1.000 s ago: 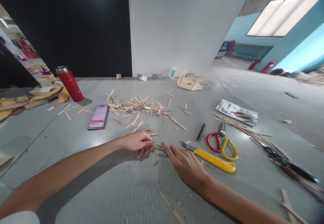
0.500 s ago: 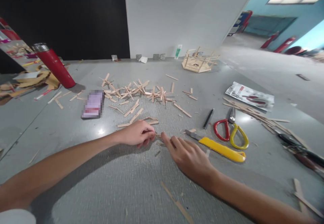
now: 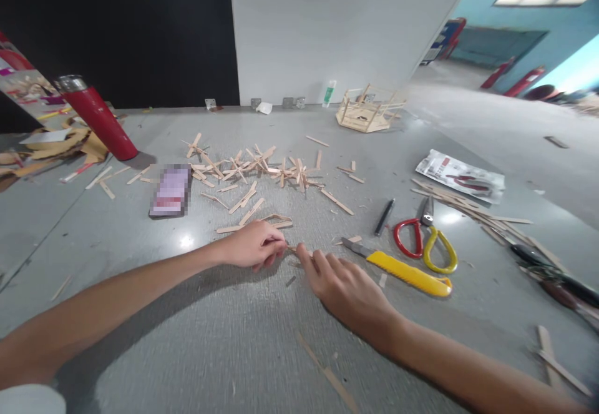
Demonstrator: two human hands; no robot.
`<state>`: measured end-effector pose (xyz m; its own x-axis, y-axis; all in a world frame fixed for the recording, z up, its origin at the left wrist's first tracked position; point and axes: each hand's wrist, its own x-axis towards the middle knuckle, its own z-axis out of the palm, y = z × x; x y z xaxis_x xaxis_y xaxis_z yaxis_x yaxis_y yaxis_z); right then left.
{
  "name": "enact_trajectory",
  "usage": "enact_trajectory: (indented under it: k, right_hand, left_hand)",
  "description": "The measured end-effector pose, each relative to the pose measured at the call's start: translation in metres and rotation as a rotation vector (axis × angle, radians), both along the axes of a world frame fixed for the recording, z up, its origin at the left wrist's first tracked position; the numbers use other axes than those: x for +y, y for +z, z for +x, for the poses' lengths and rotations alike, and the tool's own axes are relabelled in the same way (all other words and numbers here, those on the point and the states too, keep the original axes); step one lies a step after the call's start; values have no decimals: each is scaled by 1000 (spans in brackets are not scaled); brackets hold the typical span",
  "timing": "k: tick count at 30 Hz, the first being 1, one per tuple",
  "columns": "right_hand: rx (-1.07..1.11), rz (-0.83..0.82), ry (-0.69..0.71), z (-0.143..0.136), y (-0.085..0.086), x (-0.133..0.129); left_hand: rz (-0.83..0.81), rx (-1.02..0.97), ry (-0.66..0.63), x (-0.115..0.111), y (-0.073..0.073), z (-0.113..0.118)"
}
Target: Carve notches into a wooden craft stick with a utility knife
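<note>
Just in front of me, my left hand point(image 3: 259, 244) pinches one end of a small wooden stick point(image 3: 292, 249). My right hand point(image 3: 344, 280) holds its other end, fingers closed and back of the hand up. Most of the stick is hidden by the fingers. Right behind my left hand lie loose wooden craft sticks point(image 3: 229, 229), one of them bent. A yellow utility knife point(image 3: 407, 271) with its blade out rests to the right of my right hand. Beyond the knife are scissors point(image 3: 427, 236) with one red and one yellow handle, and a black pen-like rod point(image 3: 384, 217).
Many craft stick pieces point(image 3: 262, 165) lie scattered mid-table. A phone point(image 3: 171, 190) and a leaning-looking red flask point(image 3: 100, 120) stand left. At the back is a hexagonal stick frame point(image 3: 362, 117) beside a glue tube point(image 3: 329, 93). A printed packet point(image 3: 461, 175) and black-handled pliers point(image 3: 556, 273) are right.
Both hands stay almost in place, still on the small stick. The whole view has shifted very slightly.
</note>
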<state>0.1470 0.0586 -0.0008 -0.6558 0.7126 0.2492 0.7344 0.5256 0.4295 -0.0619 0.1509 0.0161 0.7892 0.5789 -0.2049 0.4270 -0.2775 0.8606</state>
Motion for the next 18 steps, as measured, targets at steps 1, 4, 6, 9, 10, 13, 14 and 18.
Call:
enact_trajectory:
  k: [1, 4, 6, 9, 10, 13, 14, 18]
  right_hand:
    - [-4, -6, -1, -1, 1, 0]
    - [13, -32, 0, -4, 3, -1]
    - [-2, -40, -13, -5, 4, -2]
    - [-67, -43, -42, -6, 5, -3]
    - [-83, -43, -46, -6, 5, -3]
    - [-84, -39, -47, -6, 7, -4]
    - [-72, -39, -52, -6, 7, -5]
    - [-30, -58, -72, -3, 8, -4]
  left_hand:
    - [8, 2, -2, 0, 0, 0]
    - [15, 4, -9, 0, -1, -1]
    - [13, -2, -12, 0, -1, -1]
    - [7, -8, -8, 0, 0, -1]
    - [3, -3, -7, 0, 1, -1]
    - [-12, 22, -3, 0, 3, 0]
    - [-19, 27, -2, 0, 3, 0]
    - [-33, 17, -6, 1, 0, -1]
